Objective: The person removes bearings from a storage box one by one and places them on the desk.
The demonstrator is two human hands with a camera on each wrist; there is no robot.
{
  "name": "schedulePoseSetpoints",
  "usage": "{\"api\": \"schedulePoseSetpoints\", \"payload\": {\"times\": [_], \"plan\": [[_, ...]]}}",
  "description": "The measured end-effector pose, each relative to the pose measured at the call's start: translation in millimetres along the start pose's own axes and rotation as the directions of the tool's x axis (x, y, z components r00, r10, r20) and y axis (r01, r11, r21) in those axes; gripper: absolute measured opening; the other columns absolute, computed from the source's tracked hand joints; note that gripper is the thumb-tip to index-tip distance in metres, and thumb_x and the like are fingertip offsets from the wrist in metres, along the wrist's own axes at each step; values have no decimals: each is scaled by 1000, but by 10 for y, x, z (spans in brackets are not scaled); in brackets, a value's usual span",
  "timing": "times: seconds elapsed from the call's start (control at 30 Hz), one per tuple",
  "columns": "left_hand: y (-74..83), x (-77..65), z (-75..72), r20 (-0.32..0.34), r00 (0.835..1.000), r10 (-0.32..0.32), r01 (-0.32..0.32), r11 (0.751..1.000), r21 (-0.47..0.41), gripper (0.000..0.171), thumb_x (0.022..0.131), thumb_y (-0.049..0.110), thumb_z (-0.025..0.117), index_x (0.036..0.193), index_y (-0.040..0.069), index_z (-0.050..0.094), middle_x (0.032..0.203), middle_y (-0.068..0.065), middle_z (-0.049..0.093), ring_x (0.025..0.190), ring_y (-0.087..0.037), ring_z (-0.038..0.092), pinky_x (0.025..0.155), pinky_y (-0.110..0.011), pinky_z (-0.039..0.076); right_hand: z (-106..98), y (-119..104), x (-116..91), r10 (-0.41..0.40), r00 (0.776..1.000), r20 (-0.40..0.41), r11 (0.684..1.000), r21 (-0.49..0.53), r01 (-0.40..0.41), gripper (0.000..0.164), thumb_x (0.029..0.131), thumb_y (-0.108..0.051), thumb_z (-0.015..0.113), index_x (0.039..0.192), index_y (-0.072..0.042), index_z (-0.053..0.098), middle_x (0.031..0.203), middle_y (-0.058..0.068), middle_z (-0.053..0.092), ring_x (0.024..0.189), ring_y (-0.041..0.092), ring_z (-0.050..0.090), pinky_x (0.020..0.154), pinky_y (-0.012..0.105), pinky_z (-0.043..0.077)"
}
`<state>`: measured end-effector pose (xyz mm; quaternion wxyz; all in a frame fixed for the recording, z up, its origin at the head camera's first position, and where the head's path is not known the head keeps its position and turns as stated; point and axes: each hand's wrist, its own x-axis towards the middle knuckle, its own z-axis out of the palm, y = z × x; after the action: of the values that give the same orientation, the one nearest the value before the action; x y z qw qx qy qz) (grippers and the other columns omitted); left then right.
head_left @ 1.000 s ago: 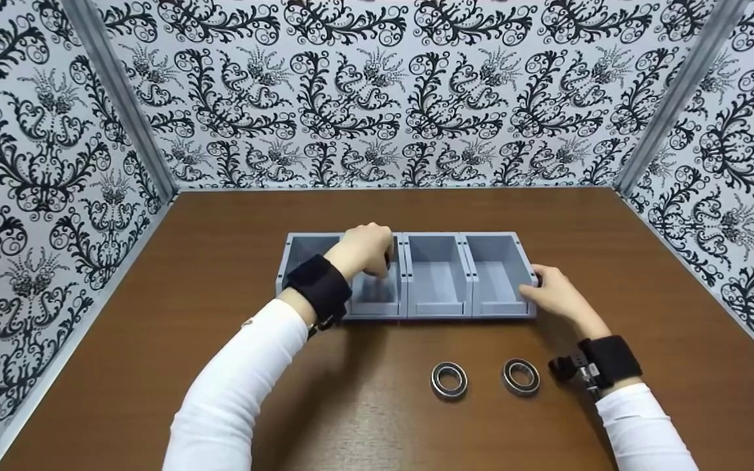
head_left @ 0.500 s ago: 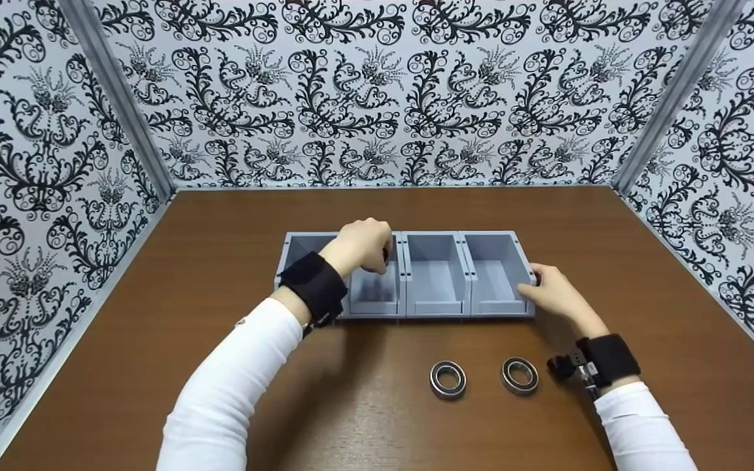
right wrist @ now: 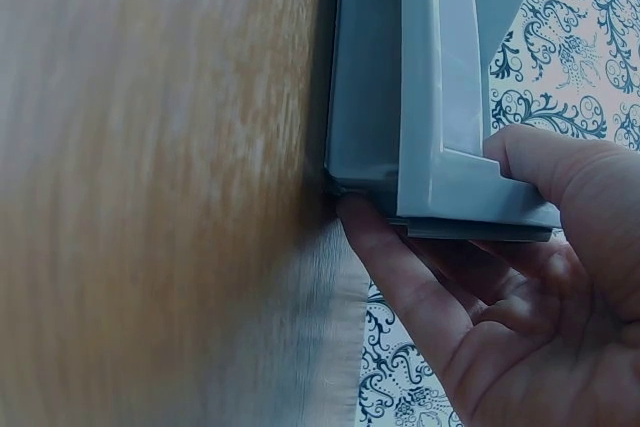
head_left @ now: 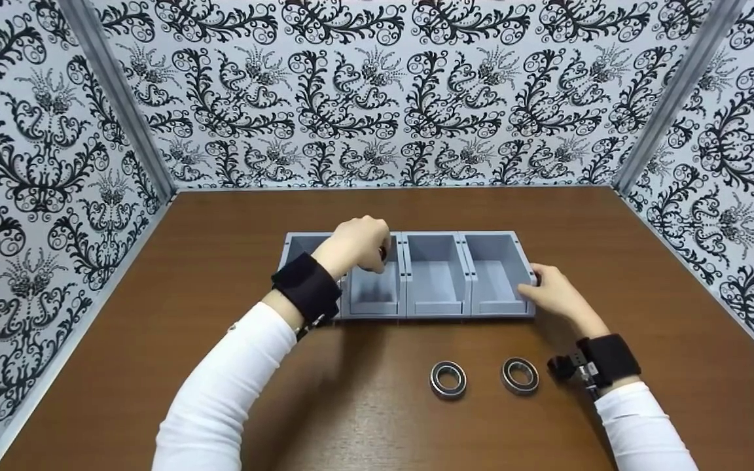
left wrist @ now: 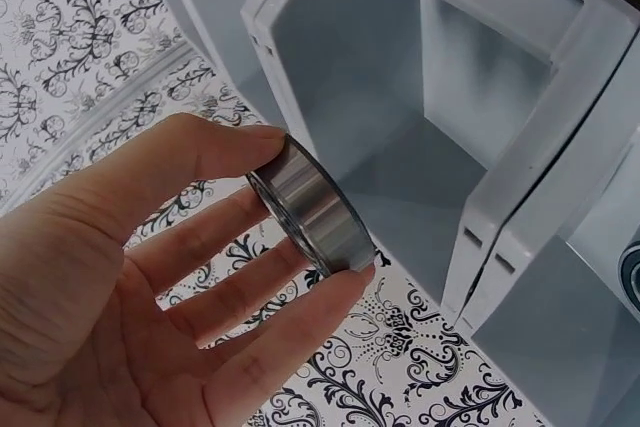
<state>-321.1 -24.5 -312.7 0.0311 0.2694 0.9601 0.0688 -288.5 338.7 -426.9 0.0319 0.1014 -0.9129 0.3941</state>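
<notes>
Head view. Left hand [head_left: 356, 243]: fingers curled, seen from the back, placed over the second bin from the left; a dark edge of the held bearing [head_left: 383, 253] is just shown beside the fingers. Bin row [head_left: 404, 278]: grey, four open bins side by side; the two on the left are partly covered by the left hand, its forearm and a black wrist strap [head_left: 308, 291]. Right hand [head_left: 555, 294]: the outer wall of the rightmost bin is gripped near its front corner. Near loose bearings: a left one [head_left: 449, 394] and a right one [head_left: 521, 391], both laid flat on the brown counter [head_left: 233, 275], well apart from the bins and in front of them. Behind: a patterned wall [head_left: 377, 98].

Left wrist view. The held bearing is pinched by its rim between thumb and fingertips, tilted, its shiny outer band exposed; the palm is left open around it. A bin opening is seen behind; whether the bin is touched cannot be told. Another dark ring [left wrist: 631, 275], cut off by the picture's edge, is seen in a neighbouring bin.

Right wrist view. The bin's end is clasped between thumb and fingers, one fingertip being set by its lower corner, close to the counter.
</notes>
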Motion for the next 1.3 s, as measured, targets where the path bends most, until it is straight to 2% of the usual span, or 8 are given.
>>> {"api": "schedulePoseSetpoints", "payload": {"times": [0.3, 0.53, 0.83, 1.17, 1.3], "plan": [[12, -72, -30, 14, 1000, 21, -21, 999, -24, 12, 79, 9, 81, 90, 7, 78, 92, -7, 73, 82, -24, 62, 79, -45, 55, 5, 2, 14, 11, 1000, 19, 1000, -26, -11, 41, 90, -1, 61, 126, 20, 59, 107, 28, 71, 85, 18, 64, 72, 23, 49], [21, -89, -34, 31, 999, 26, -26, 999, -21, 12, 78, 10, 81, 89, 8, 79, 87, -4, 70, 81, -23, 61, 76, -43, 54, -2, -3, 19, 19, 1000, 16, 999, -41, -18, 42, 90, -2, 62, 125, 20, 60, 106, 26, 71, 84, 18, 63, 73, 23, 49], [40, -134, -35, 31, 999, 44, -43, 999, -21, 23, 77, 9, 79, 101, 9, 81, 101, -7, 75, 86, -25, 65, 79, -45, 56, -2, 7, 15, 2, 1000, 1, 1000, -31, -2, 39, 89, 0, 62, 121, 20, 61, 101, 24, 72, 82, 17, 62, 71, 22, 49], [91, -221, -50, 53, 996, 76, -74, 997, -32, 9, 80, 7, 79, 89, 6, 78, 83, -3, 69, 76, -20, 57, 71, -36, 49, -3, 2, 9, 10, 1000, 5, 999, -32, -10, 40, 89, -1, 62, 124, 20, 60, 105, 26, 71, 85, 19, 64, 73, 22, 49], [94, -242, -41, 53, 995, 87, -86, 996, -25, 16, 80, 7, 79, 96, 6, 81, 92, -5, 74, 85, -24, 66, 80, -37, 55, -1, -3, 3, 7, 1000, 8, 1000, -30, -7, 40, 90, 0, 62, 124, 20, 60, 105, 27, 71, 85, 18, 63, 72, 22, 49]]}}
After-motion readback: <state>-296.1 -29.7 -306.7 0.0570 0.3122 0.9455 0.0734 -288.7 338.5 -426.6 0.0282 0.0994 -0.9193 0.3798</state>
